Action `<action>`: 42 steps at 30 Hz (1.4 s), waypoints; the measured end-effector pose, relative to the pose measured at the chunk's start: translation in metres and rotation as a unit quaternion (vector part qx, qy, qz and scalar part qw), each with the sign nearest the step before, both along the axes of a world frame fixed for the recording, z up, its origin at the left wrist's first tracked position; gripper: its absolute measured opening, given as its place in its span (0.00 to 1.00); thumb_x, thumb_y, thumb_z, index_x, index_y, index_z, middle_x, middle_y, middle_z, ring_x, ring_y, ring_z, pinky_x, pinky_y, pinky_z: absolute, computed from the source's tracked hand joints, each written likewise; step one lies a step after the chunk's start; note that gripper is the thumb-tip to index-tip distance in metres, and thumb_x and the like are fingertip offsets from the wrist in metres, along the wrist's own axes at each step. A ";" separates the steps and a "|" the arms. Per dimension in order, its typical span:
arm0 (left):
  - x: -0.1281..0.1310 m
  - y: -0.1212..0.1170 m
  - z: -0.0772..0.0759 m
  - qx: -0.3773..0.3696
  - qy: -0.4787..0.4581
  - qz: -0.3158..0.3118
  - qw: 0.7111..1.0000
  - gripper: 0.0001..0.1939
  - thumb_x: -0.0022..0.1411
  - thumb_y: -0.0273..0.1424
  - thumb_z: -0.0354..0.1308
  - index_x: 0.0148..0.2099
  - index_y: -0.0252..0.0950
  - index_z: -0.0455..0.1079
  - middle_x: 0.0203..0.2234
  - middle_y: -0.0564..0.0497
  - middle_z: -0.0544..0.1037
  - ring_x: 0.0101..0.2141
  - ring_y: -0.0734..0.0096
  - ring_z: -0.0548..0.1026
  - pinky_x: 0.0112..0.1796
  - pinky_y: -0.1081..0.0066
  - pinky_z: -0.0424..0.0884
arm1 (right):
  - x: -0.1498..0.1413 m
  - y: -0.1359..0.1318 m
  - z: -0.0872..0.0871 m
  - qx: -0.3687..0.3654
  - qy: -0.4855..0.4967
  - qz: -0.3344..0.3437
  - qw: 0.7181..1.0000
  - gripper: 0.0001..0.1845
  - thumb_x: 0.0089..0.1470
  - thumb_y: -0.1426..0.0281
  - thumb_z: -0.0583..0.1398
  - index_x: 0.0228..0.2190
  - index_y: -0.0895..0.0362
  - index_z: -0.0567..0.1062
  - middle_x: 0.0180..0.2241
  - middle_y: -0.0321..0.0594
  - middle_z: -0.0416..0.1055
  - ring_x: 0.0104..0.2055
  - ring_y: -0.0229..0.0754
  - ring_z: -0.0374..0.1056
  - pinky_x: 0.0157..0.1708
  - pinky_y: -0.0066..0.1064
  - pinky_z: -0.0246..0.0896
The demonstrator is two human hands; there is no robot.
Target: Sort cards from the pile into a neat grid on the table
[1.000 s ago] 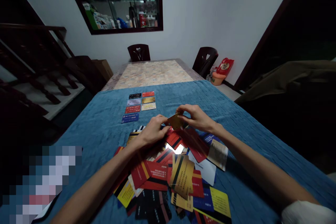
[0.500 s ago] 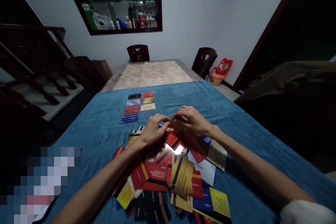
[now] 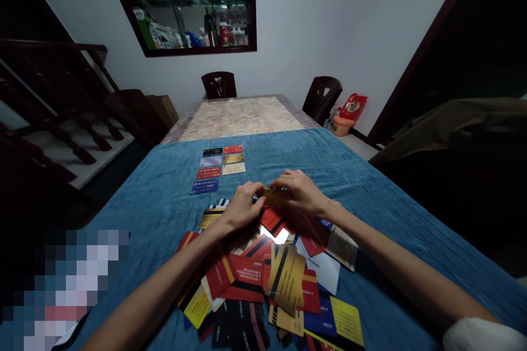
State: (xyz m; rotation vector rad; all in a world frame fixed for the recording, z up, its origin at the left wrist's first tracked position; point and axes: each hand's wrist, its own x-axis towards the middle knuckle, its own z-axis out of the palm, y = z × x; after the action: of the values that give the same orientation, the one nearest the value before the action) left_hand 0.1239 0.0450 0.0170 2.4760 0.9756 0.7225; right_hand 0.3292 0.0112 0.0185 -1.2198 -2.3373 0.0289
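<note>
"First, where is the held gold card, and how is it gripped?"

"It is between my two hands, above the far edge of the card pile. My right hand grips its right end with fingers curled over it; the thumb is hidden. My left hand has thumb and index finger at the left end, but I cannot tell whether they pinch the card or only steady it."

"What lies around the hands?"

"Just below, a bright red card tops that part of the pile. Nearer to me, a striped gold card lies across the others. Beyond my left hand, seven cards lie face up on the blue cloth in two columns: four at left, from the black card to the dark blue card, and three at right."

"How is a card best handled here?"

"In my judgement, by its edges, with light pressure: a thin card probably bows if both ends are squeezed inward. One hand should bear it while the other adjusts, leaving the print uncovered. Both wrists should clear the pile, since loose, overlapping cards are likely to slide."
</note>
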 end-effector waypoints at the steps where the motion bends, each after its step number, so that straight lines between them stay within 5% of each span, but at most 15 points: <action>1: 0.000 0.000 0.000 -0.001 0.004 0.004 1.000 0.06 0.58 0.22 0.54 0.34 0.36 0.71 0.29 0.52 0.75 0.32 0.70 0.72 0.37 0.70 0.67 | 0.000 0.000 0.000 -0.002 -0.007 -0.004 1.000 0.10 0.56 0.69 0.63 0.41 0.55 0.75 0.38 0.41 0.77 0.40 0.44 0.66 0.39 0.34 0.49; 8: -0.002 0.004 -0.001 -0.008 0.028 0.024 0.999 0.05 0.58 0.23 0.54 0.34 0.35 0.71 0.29 0.52 0.75 0.32 0.69 0.72 0.37 0.69 0.66 | -0.003 -0.001 0.000 0.016 -0.074 -0.032 0.997 0.12 0.55 0.74 0.61 0.43 0.56 0.75 0.38 0.42 0.77 0.40 0.45 0.65 0.40 0.35 0.47; 27: -0.007 0.017 0.003 -0.031 0.000 0.083 0.996 0.04 0.56 0.23 0.57 0.34 0.35 0.72 0.31 0.51 0.80 0.34 0.66 0.76 0.40 0.69 0.68 | -0.008 0.000 -0.010 0.117 -0.157 -0.118 0.973 0.25 0.51 0.65 0.66 0.49 0.59 0.69 0.44 0.49 0.71 0.44 0.51 0.62 0.43 0.39 0.49; 42: -0.009 0.018 0.006 -0.029 -0.054 0.083 0.995 0.09 0.56 0.23 0.56 0.40 0.37 0.70 0.31 0.52 0.79 0.34 0.67 0.77 0.41 0.68 0.70 | -0.004 0.005 -0.021 0.165 -0.091 -0.145 0.971 0.17 0.54 0.70 0.61 0.46 0.57 0.70 0.44 0.50 0.66 0.45 0.51 0.58 0.40 0.38 0.52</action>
State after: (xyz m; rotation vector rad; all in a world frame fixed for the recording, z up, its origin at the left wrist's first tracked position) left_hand 0.1145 0.0634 0.0228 2.3000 1.1552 0.8588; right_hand 0.3247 0.0165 -0.0020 -1.4226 -2.1708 -0.5697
